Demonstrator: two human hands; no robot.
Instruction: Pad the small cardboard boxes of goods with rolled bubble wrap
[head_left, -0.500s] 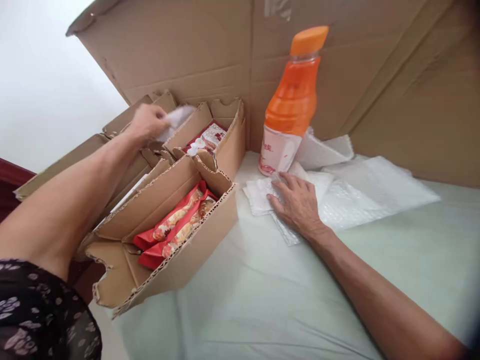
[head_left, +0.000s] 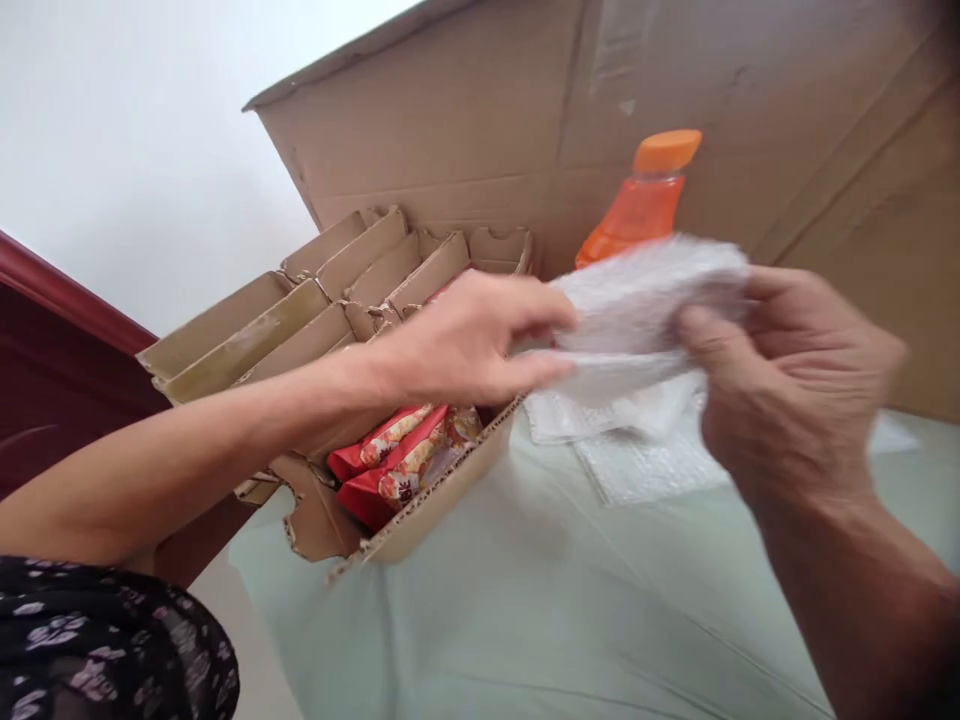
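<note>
At the left of the frame I see my floral sleeve (head_left: 112,640) and, above it, the dark red rail (head_left: 52,290). Centre left, the divided cardboard tray (head_left: 420,520) holds red snack packets (head_left: 397,460); their print is too blurred for me to read. My left hand (head_left: 465,340), which half a second ago reached into the far compartments, now pinches the left edge of a bubble-wrap sheet (head_left: 637,310) lifted in mid-frame. Behind it the orange bottle (head_left: 645,200) shows only cap and shoulder. My right hand (head_left: 795,390), earlier flat on the wrap, grips the sheet's right edge. More wrap (head_left: 637,465) lies below on the pale green cloth (head_left: 540,620), open toward the lower edge.
</note>
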